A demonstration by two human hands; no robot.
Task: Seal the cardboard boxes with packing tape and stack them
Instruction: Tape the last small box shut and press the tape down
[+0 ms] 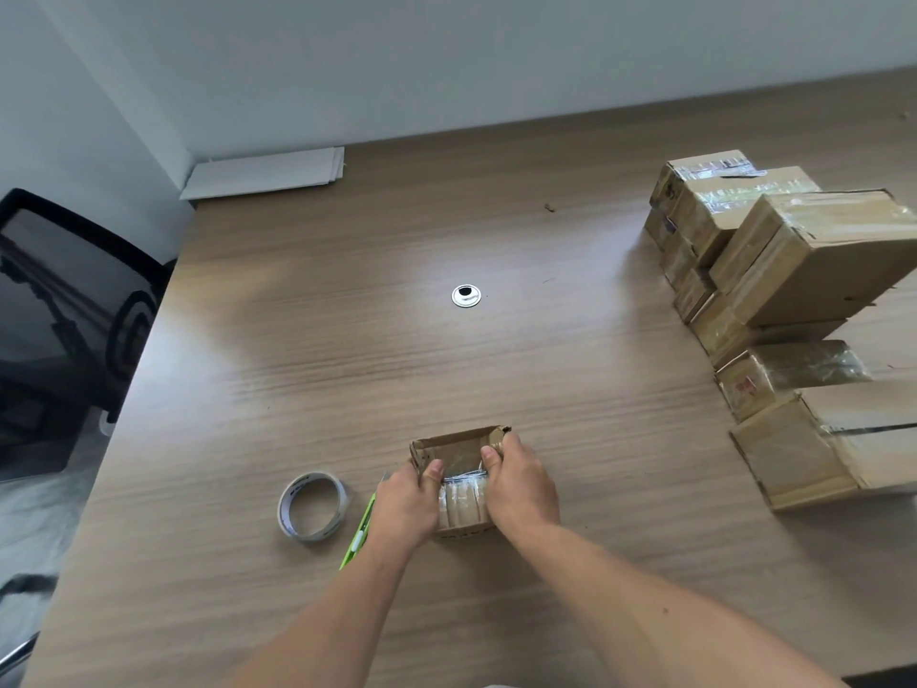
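A small cardboard box (459, 451) lies on the wooden table (347, 365) near the front edge. My left hand (404, 504) grips its left side, thumb pressing on top. My right hand (521, 486) grips the right side, thumb on the top beside a strip of clear tape (464, 481) that crosses the box. A roll of packing tape (311, 506) lies flat to the left of the box. A green utility knife (360, 533) lies between the roll and my left hand, partly hidden by the hand.
Several taped cardboard boxes (794, 270) are stacked along the table's right side, the nearest one (823, 444) at the right edge. A round cable grommet (466, 295) sits mid-table. White sheets (268, 173) lie at the back left. A black chair (64, 300) stands left of the table.
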